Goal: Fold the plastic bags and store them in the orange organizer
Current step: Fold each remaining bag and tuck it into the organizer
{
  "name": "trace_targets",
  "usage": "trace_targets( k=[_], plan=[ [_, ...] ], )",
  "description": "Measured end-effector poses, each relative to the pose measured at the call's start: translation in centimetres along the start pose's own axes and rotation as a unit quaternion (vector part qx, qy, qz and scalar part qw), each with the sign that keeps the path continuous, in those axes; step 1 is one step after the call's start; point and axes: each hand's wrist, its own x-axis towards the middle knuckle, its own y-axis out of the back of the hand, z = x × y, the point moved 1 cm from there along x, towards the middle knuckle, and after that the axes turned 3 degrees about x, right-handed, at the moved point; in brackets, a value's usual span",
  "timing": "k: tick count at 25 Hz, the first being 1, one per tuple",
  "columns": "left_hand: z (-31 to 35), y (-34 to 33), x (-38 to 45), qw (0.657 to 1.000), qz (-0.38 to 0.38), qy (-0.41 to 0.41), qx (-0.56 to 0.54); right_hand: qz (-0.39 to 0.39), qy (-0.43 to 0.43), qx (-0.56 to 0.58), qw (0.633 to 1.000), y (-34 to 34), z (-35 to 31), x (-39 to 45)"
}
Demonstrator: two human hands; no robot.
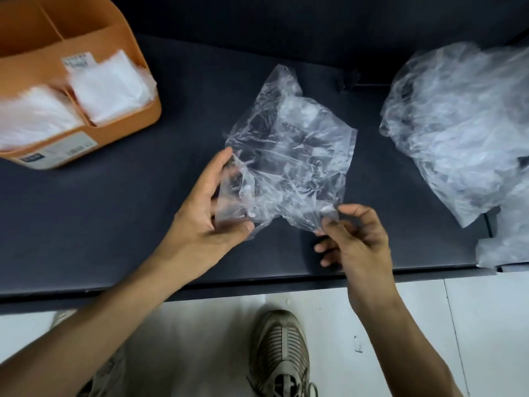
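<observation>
I see both hands, left [206,207] and right [353,239], pinching a bag [289,156]; a heap [463,127] lies right of it, and the organizer [123,121] to its left holds folded bags [106,87].

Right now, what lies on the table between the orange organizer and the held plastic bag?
Nothing: head view shows bare dark table between the organizer and the bag.

I hold one clear, crinkled plastic bag [289,156] unfolded above the dark bench [114,210], my left hand [206,213] gripping its left edge, my right hand [352,236] pinching its lower right corner. Loose bags [463,127] pile at right. The orange organizer [123,53], far left, holds folded bags [106,87].
</observation>
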Motion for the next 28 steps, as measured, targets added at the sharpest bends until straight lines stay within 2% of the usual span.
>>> trace_targets(
  k=[4,6,13,17,21,25,26,28],
  plan=[
    [-0.1,0.9,-1.1,0.989,0.080,-0.013,0.124,0.012,0.013,0.025,1.000,0.8,-0.8,1.2],
    [0.3,1.7,-1.3,0.983,0.095,-0.009,0.158,0.020,0.010,0.019,1.000,1.5,-0.9,2.0],
    [1.8,1.4,-1.1,0.983,0.045,0.066,0.167,-0.031,0.006,-0.040,0.999,3.0,-1.5,3.1],
    [2.3,1.1,-0.3,0.993,0.001,0.111,0.031,-0.057,-0.004,-0.046,0.997,3.2,-1.7,3.2],
    [1.7,1.4,-0.4,0.995,-0.009,0.058,-0.075,-0.056,-0.025,-0.023,0.998,3.9,-2.0,3.8],
    [0.5,4.3,0.0,0.974,-0.025,0.021,-0.226,-0.055,-0.064,0.035,0.996,5.0,-2.3,4.6],
    [0.5,4.9,0.0,0.973,-0.033,0.016,-0.226,-0.060,-0.072,0.041,0.995,5.1,-2.5,4.7],
    [0.7,5.9,0.1,0.987,-0.060,0.006,-0.147,-0.063,-0.074,0.030,0.995,5.3,-2.7,5.0]
  ],
)
